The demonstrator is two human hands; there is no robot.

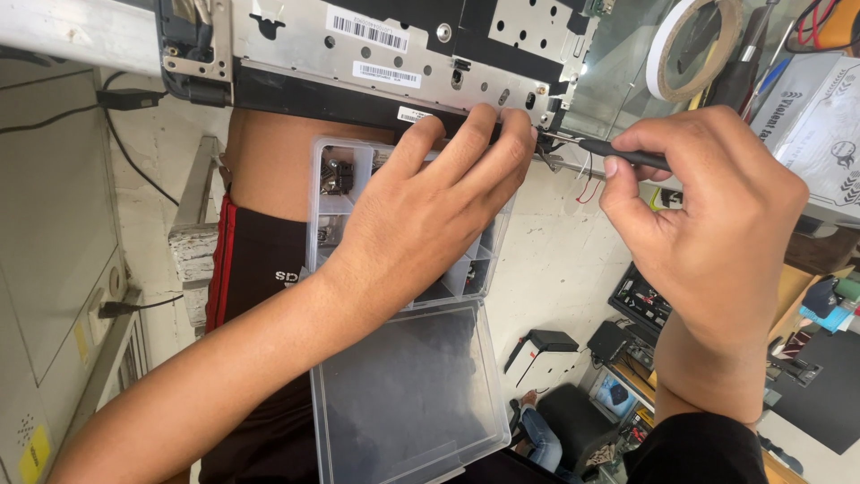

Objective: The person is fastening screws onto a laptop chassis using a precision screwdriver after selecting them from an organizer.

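- Your bench is a glass top (618,63), seen at the upper right of the view.
- On it lies a metal laptop chassis (358,45), underside up, its near edge overhanging toward you.
- Beside the chassis a tape roll (694,45) lies on the glass, with dark-handled tools (748,63) just beyond it.
- A white printed box (815,116) sits at the right end; how it is supported cannot be told.
- Your lap (260,170) carries a clear parts box (403,394), open, with its lid folded toward you and its compartmented tray toward the chassis.
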